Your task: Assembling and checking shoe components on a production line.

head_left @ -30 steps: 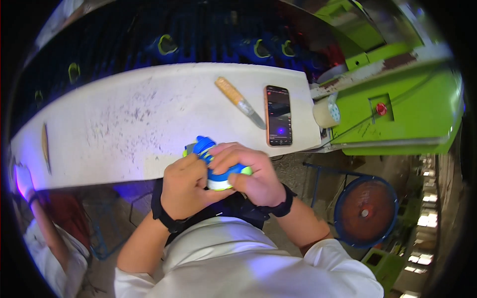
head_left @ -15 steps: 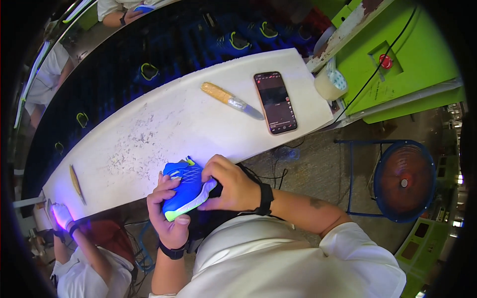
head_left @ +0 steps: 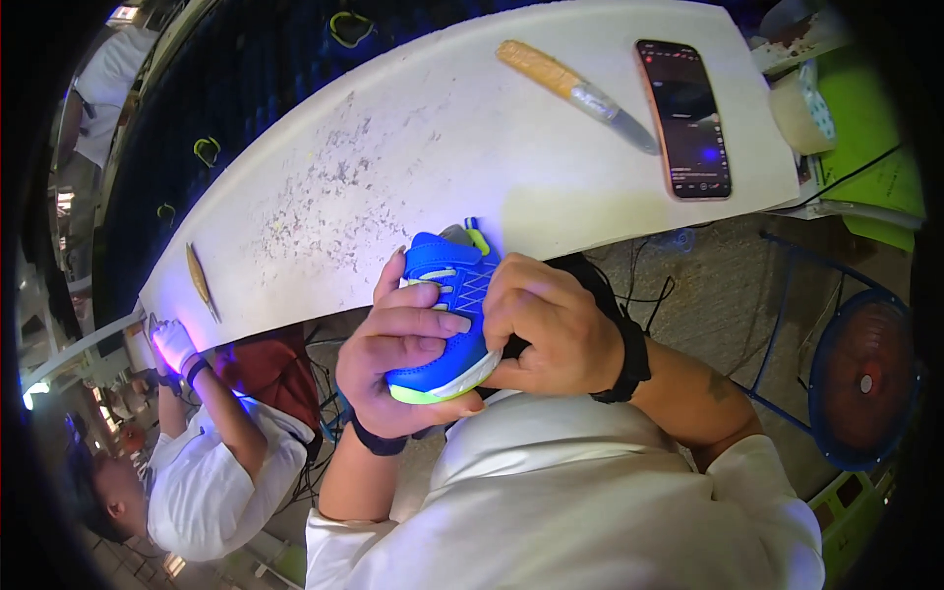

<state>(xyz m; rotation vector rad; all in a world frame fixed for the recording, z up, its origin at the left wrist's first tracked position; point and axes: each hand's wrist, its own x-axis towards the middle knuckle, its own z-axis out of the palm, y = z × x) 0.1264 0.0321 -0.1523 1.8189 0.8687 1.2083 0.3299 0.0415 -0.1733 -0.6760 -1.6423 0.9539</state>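
Observation:
A small blue sneaker (head_left: 444, 351) with a white and lime-green sole is held over the table's near edge, close to my body. Its toe points down toward me, and its strap and lime heel tab are at the far end. My left hand (head_left: 398, 354) is closed around the toe, with fingers over the upper and the thumb under the sole. On the other side, my right hand (head_left: 553, 324) is closed with curled fingers against the shoe's side; its thumb and fingertips pinch near the sole's edge. What lies under those fingertips is hidden.
On the white table (head_left: 433, 177) lie a knife (head_left: 580, 95) with a wrapped handle, a phone (head_left: 685, 123) and a slim pointed tool (head_left: 202, 282). A tape roll (head_left: 801, 110) stands at the right end. A dark conveyor (head_left: 265, 88) carries shoes beyond. A co-worker (head_left: 221, 462) sits left; a fan (head_left: 865, 382) stands right.
My view has shifted, so the table and its things appear higher and further right. The sneaker has turned to show more of its upper. Both hands stay on it.

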